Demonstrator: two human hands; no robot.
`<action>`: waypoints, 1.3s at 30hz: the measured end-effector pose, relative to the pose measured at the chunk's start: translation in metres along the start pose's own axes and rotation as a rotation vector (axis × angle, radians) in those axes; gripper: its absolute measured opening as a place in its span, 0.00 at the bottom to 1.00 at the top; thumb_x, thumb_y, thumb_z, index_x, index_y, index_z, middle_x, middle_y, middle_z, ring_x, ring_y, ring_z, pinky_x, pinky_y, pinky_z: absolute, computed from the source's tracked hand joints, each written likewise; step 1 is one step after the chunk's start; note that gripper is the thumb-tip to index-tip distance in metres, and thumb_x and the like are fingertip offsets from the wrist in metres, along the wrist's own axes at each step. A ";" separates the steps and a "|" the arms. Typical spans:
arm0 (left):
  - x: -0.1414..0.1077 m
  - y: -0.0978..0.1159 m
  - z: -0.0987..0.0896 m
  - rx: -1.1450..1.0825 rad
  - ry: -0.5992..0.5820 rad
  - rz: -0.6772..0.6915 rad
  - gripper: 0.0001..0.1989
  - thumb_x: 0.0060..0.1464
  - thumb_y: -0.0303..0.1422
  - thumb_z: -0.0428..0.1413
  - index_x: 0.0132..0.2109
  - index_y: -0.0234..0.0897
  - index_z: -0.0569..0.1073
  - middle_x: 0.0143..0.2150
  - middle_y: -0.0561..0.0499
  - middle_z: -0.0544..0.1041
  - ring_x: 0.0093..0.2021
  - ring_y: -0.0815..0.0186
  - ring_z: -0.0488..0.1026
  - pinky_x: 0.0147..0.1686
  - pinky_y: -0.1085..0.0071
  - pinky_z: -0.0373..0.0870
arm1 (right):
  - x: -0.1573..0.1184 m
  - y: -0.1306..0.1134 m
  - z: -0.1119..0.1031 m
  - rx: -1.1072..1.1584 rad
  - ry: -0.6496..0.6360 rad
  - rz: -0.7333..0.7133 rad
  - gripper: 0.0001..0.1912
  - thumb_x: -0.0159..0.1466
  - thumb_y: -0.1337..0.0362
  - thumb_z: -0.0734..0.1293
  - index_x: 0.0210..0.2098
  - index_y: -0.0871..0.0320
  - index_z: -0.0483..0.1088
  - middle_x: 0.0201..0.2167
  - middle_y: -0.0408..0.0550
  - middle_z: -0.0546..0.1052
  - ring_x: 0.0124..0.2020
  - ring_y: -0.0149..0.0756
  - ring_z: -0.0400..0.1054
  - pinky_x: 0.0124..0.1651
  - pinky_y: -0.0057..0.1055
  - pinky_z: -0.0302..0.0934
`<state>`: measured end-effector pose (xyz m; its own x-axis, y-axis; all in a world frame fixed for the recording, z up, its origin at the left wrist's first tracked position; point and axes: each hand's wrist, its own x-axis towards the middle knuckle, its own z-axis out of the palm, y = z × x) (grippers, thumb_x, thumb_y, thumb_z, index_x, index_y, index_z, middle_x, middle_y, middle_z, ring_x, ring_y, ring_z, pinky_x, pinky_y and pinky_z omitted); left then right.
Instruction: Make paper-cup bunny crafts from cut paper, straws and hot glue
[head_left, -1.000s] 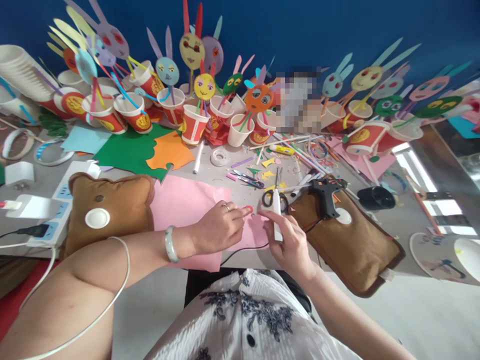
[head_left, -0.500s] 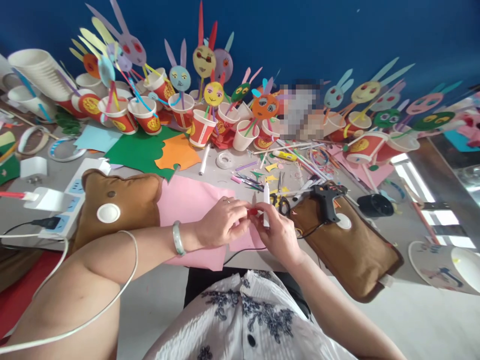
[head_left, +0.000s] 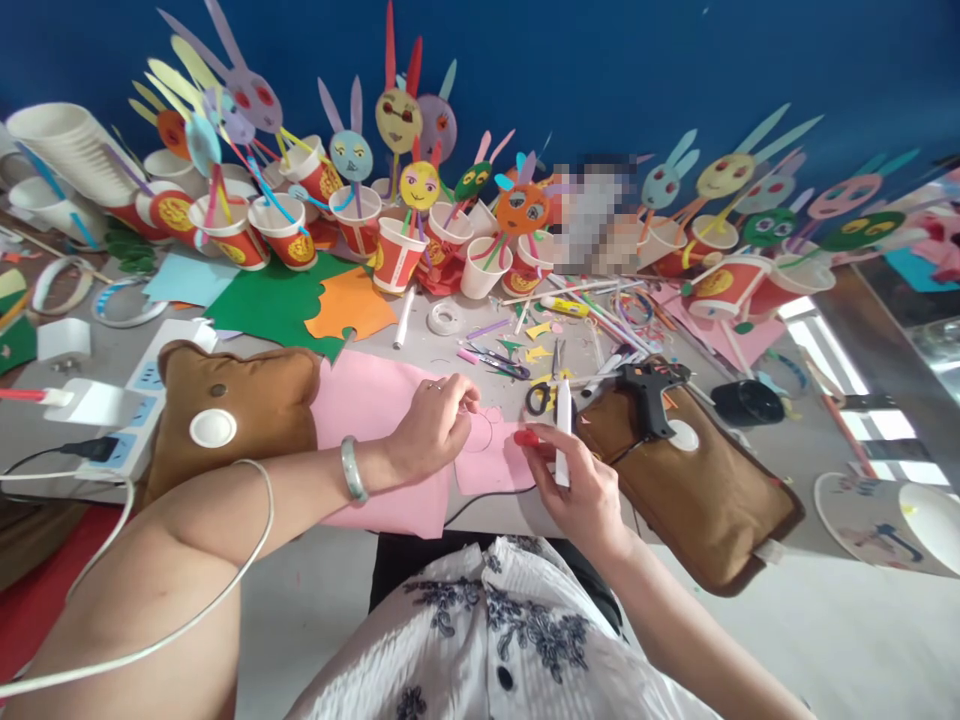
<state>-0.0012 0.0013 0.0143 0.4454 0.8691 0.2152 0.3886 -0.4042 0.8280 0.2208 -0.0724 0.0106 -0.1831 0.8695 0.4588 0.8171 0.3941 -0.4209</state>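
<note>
Over the pink paper (head_left: 375, 430), my left hand (head_left: 435, 425) is closed, its fingertips pinched together above a thin drawn circle; what they hold, if anything, is too small to make out. My right hand (head_left: 577, 480) holds a white marker (head_left: 563, 430) upright between thumb and fingers. A small red piece (head_left: 526, 438) sits at the fingertips of that same hand. Black-handled scissors (head_left: 538, 399) lie just beyond the marker. The two hands are apart, with pink paper showing between them.
Paper cups (head_left: 401, 253) with paper rabbit faces line the back. A black glue gun (head_left: 649, 400) rests on a brown cushion (head_left: 712, 500) at the right. Another brown cushion (head_left: 247, 400) and a power strip (head_left: 142, 400) are at the left. A white cable crosses the left arm.
My hands have moved apart. The right hand went right with the marker and the red piece, and the left hand shifted slightly left and up. The circle on the pink paper now shows.
</note>
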 end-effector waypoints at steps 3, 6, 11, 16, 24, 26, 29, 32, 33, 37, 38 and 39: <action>0.000 -0.005 0.003 -0.099 0.080 0.012 0.13 0.54 0.21 0.46 0.45 0.38 0.65 0.39 0.48 0.76 0.40 0.63 0.73 0.44 0.62 0.71 | -0.009 -0.003 -0.003 -0.031 -0.013 -0.051 0.16 0.67 0.70 0.67 0.53 0.53 0.68 0.41 0.49 0.84 0.34 0.36 0.80 0.35 0.29 0.73; 0.000 -0.009 0.006 -0.184 0.137 0.029 0.14 0.55 0.20 0.45 0.46 0.38 0.64 0.40 0.48 0.75 0.40 0.65 0.73 0.43 0.64 0.72 | -0.018 -0.001 -0.004 -0.074 -0.014 -0.066 0.15 0.67 0.70 0.67 0.53 0.53 0.69 0.42 0.50 0.84 0.35 0.36 0.80 0.33 0.28 0.73; 0.001 -0.011 0.007 -0.209 0.160 0.040 0.14 0.55 0.20 0.44 0.45 0.39 0.64 0.40 0.49 0.74 0.40 0.66 0.73 0.43 0.65 0.73 | -0.027 0.004 -0.003 -0.107 -0.028 -0.093 0.15 0.68 0.71 0.65 0.54 0.54 0.68 0.40 0.50 0.84 0.34 0.36 0.80 0.34 0.28 0.74; 0.002 -0.011 0.006 -0.191 0.112 0.028 0.13 0.54 0.20 0.45 0.44 0.39 0.65 0.37 0.51 0.76 0.38 0.66 0.74 0.41 0.67 0.72 | -0.030 0.006 0.000 -0.148 -0.002 -0.102 0.15 0.68 0.71 0.67 0.53 0.54 0.68 0.42 0.51 0.84 0.35 0.37 0.81 0.36 0.29 0.74; 0.003 -0.002 0.000 -0.005 -0.008 0.060 0.15 0.48 0.18 0.47 0.41 0.39 0.66 0.35 0.53 0.79 0.40 0.63 0.76 0.51 0.60 0.67 | -0.027 0.006 -0.002 -0.189 0.030 -0.103 0.16 0.67 0.72 0.67 0.53 0.54 0.68 0.41 0.50 0.84 0.34 0.37 0.81 0.34 0.28 0.73; 0.003 0.000 -0.001 0.022 -0.041 0.041 0.14 0.47 0.18 0.48 0.39 0.39 0.66 0.35 0.53 0.80 0.41 0.62 0.76 0.52 0.59 0.65 | -0.026 0.007 -0.003 -0.192 0.035 -0.095 0.15 0.67 0.72 0.67 0.52 0.54 0.68 0.41 0.50 0.84 0.35 0.37 0.81 0.33 0.28 0.72; 0.004 0.000 -0.001 0.048 -0.074 0.032 0.13 0.47 0.18 0.48 0.39 0.39 0.66 0.35 0.52 0.80 0.42 0.62 0.76 0.53 0.59 0.64 | -0.026 0.009 -0.005 -0.202 0.040 -0.085 0.16 0.67 0.73 0.67 0.52 0.54 0.67 0.41 0.50 0.83 0.36 0.37 0.80 0.32 0.28 0.71; 0.004 -0.001 0.000 0.055 -0.062 0.029 0.15 0.47 0.18 0.47 0.40 0.39 0.66 0.36 0.53 0.80 0.42 0.62 0.76 0.53 0.59 0.64 | -0.027 0.013 -0.005 -0.214 0.045 -0.082 0.16 0.67 0.73 0.67 0.52 0.54 0.67 0.42 0.49 0.83 0.36 0.36 0.80 0.31 0.27 0.71; 0.003 -0.001 0.000 0.051 -0.046 0.029 0.16 0.47 0.17 0.47 0.41 0.39 0.66 0.36 0.53 0.80 0.41 0.63 0.76 0.54 0.60 0.64 | -0.027 0.013 -0.005 -0.217 0.050 -0.086 0.16 0.67 0.73 0.67 0.52 0.54 0.67 0.42 0.49 0.83 0.36 0.36 0.80 0.30 0.27 0.71; 0.000 -0.003 0.001 0.026 0.059 0.071 0.18 0.49 0.17 0.46 0.44 0.40 0.66 0.40 0.51 0.79 0.41 0.63 0.75 0.53 0.61 0.66 | -0.028 0.016 -0.003 -0.213 0.070 -0.102 0.15 0.67 0.72 0.67 0.53 0.55 0.67 0.41 0.49 0.83 0.36 0.35 0.80 0.30 0.26 0.70; -0.001 -0.004 0.001 0.019 0.088 0.086 0.18 0.49 0.17 0.46 0.45 0.40 0.65 0.42 0.50 0.78 0.42 0.63 0.75 0.53 0.61 0.66 | -0.029 0.016 -0.003 -0.210 0.071 -0.101 0.16 0.67 0.72 0.67 0.53 0.55 0.67 0.41 0.49 0.82 0.36 0.35 0.80 0.30 0.26 0.70; -0.002 -0.005 0.001 0.012 0.112 0.099 0.18 0.50 0.18 0.46 0.46 0.40 0.65 0.43 0.49 0.77 0.44 0.62 0.74 0.52 0.61 0.67 | -0.029 0.016 -0.003 -0.210 0.070 -0.102 0.16 0.67 0.72 0.67 0.53 0.55 0.67 0.41 0.49 0.82 0.35 0.35 0.80 0.30 0.26 0.70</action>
<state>-0.0028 0.0017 0.0089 0.3895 0.8507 0.3529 0.3568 -0.4927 0.7937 0.2407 -0.0921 -0.0075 -0.2382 0.8025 0.5471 0.8933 0.4021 -0.2009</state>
